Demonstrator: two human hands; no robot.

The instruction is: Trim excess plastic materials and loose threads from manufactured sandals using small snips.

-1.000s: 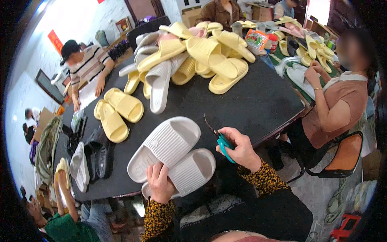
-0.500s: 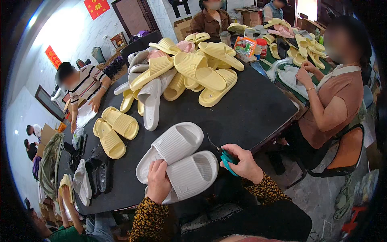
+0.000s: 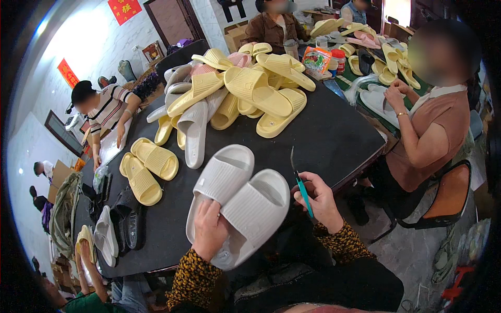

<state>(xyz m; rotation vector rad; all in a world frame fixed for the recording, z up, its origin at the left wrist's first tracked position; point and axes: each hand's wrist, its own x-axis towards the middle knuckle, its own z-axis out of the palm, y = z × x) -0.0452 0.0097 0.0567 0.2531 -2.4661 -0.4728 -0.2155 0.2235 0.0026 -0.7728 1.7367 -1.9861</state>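
Observation:
A pair of light grey ribbed slide slippers (image 3: 252, 215) is side by side in my left hand (image 3: 210, 229), toes pointing away from me. The fingers of that hand close over the inner edges, between the two straps. The pair is tilted above the near edge of the table. Just right of it, my right hand (image 3: 324, 202) grips small scissors (image 3: 302, 192) with teal handles and thin, curved dark blades. The blades point up and away, apart from the slippers. Part of the handles is hidden by my fingers.
A heap of yellow, grey and pink slippers (image 3: 258, 91) covers the far part of the black table (image 3: 318, 135). A yellow pair (image 3: 143, 177), black slippers (image 3: 128, 219) and a grey pair (image 3: 106, 237) lie left. Co-workers sit around; one at right (image 3: 433, 120) handles white slippers.
My left hand has raised and tilted the grey slippers, shifting them slightly right. My right hand has turned the scissors more upright and moved them a little right.

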